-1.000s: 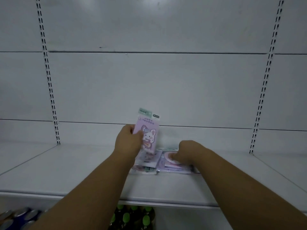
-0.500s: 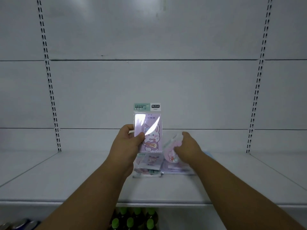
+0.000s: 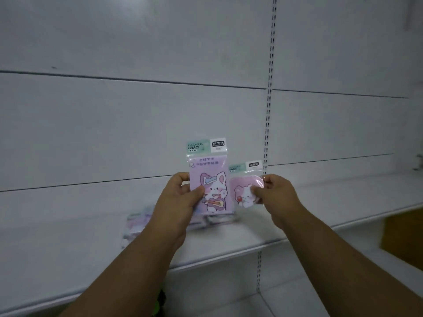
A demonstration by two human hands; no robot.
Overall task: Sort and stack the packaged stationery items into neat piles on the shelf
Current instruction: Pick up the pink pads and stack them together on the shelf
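Observation:
My left hand [image 3: 177, 200] grips a tall purple packet [image 3: 211, 177] with a cartoon rabbit playing a guitar and a green header card, held upright above the shelf. Beside it my right hand [image 3: 277, 197] pinches a smaller pink packet [image 3: 243, 189] with a white bear, also upright. Behind my hands, more packets [image 3: 137, 223] lie blurred on the white shelf [image 3: 68, 248], partly hidden by my left arm.
The white back wall carries a slotted upright [image 3: 270, 110]. Another shelf section [image 3: 354, 197] continues to the right, with a brown box [image 3: 402, 239] below it. A lower shelf [image 3: 297, 291] sits beneath. Something green [image 3: 160, 303] shows under the shelf edge.
My right hand has lifted the small pink packet off the shelf and holds it up next to the purple packet. The view has swung left, so the shelf now looks tilted.

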